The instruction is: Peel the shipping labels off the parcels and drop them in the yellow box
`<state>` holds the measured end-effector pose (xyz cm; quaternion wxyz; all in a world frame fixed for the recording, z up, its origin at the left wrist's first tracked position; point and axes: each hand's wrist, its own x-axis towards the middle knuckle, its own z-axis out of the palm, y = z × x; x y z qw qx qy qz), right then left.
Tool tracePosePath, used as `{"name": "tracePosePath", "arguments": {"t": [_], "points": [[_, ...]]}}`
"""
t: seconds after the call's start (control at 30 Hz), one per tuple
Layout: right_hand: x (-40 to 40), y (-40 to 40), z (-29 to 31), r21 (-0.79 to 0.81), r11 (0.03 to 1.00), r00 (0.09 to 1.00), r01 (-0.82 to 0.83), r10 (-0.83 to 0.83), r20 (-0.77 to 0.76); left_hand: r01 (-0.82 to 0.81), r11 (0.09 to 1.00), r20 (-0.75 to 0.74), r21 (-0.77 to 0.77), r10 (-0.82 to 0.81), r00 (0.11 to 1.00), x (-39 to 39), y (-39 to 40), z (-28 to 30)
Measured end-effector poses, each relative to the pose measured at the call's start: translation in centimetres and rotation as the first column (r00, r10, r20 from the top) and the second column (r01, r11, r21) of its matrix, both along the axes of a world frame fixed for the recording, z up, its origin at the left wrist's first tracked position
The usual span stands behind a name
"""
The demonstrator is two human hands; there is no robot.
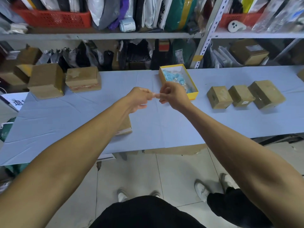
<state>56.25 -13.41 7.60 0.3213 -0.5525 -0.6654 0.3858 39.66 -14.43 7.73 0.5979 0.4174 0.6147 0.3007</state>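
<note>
Now left hand (139,97), right hand (171,96) pinch fingertips together (beside yellow box (193,95)).

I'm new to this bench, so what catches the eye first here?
Two bare hands meet mid-table, left hand and right hand, pinching something small between them. Just behind sits the open yellow box with blue scraps inside. Brown parcels flank them: three in a row on the right.
</note>
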Motion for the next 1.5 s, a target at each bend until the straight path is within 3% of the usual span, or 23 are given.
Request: {"name": "tracePosePath", "arguments": {"t": [0.13, 0.27, 0.33, 0.43, 0.6, 0.7, 0.77, 0.93, 1.1, 1.4, 1.5], "points": [[-0.5, -0.5, -0.7, 0.072, 0.996, 0.993, 0.047, -0.039, -0.11, -0.039, 0.998, 0.121, -0.056, 0.046, 0.992, 0.1, 0.6, 0.4], [0.1, -0.7, -1.6, 0.06, 0.996, 0.995, 0.061, -0.056, -0.08, -0.09, 0.99, 0.211, -0.105, 0.111, 0.971, 1.1, 0.6, 0.1], [0.8, -0.6, -1.8, 0.008, 0.998, 0.991, 0.069, -0.067, -0.12, -0.128, 0.988, 0.18, -0.082, 0.141, 0.973, 1.9, 0.7, -0.4], [2.0, 0.0, -1.7, -0.081, 0.981, 0.973, 0.174, -0.184, -0.137, -0.155, 0.986, 0.018, 0.052, 0.155, 0.988, 3.0, 1.1, -1.4], [5.0, 2.4, -2.4, 0.046, 0.978, 0.951, 0.201, -0.206, 0.231, 0.077, 0.938, -0.443, 0.337, 0.086, 0.892, 4.1, 2.2, -2.2], [6.8, 4.0, -2.5, 0.12, 0.99, 0.839, 0.079, -0.131, 0.528, 0.16, 0.914, -0.556, 0.372, 0.081, 0.827, 5.0, 3.3, -2.0], [7.7, 5.0, -2.6, 0.124, 0.992, 0.769, 0.033, -0.105, 0.631, 0.159, 0.912, -0.569, 0.377, 0.093, 0.817, 5.7, 4.3, -2.1], [8.8, 7.9, -3.6, 0.079, 0.996, 0.744, 0.039, -0.081, 0.663, 0.195, 0.894, -0.59, 0.404, 0.091, 0.802, 7.4, 7.5, -3.1], [9.4, 11.9, -4.6, -0.013, 0.998, 0.708, 0.058, -0.032, 0.705, 0.312, 0.882, -0.614, 0.353, -0.033, 0.789, 8.8, 13.1, -6.2], [10.9, 22.0, -5.7, -0.067, 0.992, 0.667, 0.111, -0.024, 0.745, 0.315, 0.903, -0.517, 0.292, -0.128, 0.846, 12.3, 24.2, -8.3], [11.0, 25.2, -6.9, -0.087, 0.992, 0.655, 0.088, 0.008, 0.756, 0.337, 0.901, -0.569, 0.274, -0.131, 0.812, 13.4, 27.3, -9.3]]}}
